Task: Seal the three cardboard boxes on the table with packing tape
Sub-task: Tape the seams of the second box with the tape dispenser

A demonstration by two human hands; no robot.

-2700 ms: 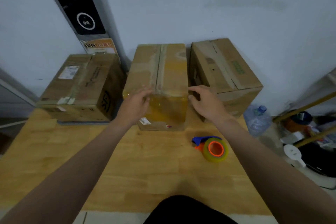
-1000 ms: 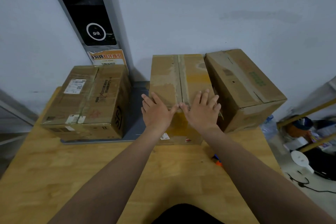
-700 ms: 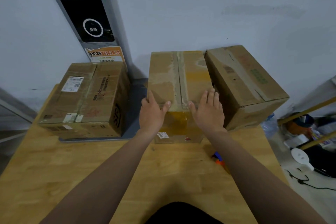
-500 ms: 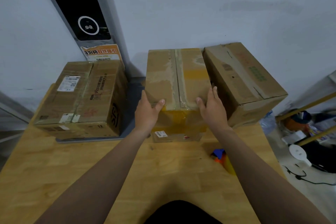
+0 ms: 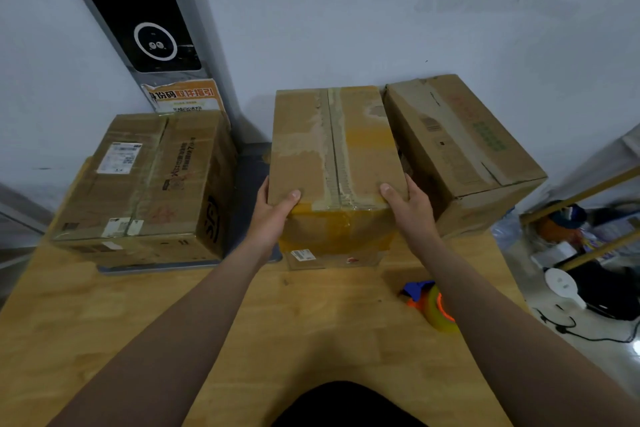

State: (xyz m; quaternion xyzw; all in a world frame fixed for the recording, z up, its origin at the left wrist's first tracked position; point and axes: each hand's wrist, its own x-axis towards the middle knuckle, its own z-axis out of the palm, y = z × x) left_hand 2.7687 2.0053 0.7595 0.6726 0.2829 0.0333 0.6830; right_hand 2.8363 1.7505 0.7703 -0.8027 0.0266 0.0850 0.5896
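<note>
Cardboard fills both hands in the head view. My left hand (image 5: 273, 215) and right hand (image 5: 412, 208) clamp the near top corners of the middle box (image 5: 301, 156), each thumb laid on the top face and the fingers wrapped down the side. The box sits squarely between my hands and stretches away from me. Its long axis and its taped centre seam (image 5: 335, 142) run straight ahead from the gap between my thumbs. Whether its base rests fully on the table (image 5: 277, 340) I cannot tell.

The tape dispenser (image 5: 433, 305) lies behind my right hand, close to my body and partly hidden under my right forearm. I judge the right hand the nearer one for picking it up.

I count three boxes. One is the box I hold. The left box (image 5: 149, 180) stands off beyond my left hand with a gap between. The right box (image 5: 460, 146) sits close beside my right hand, turned askew. There is one tape dispenser, and both hands are occupied.
</note>
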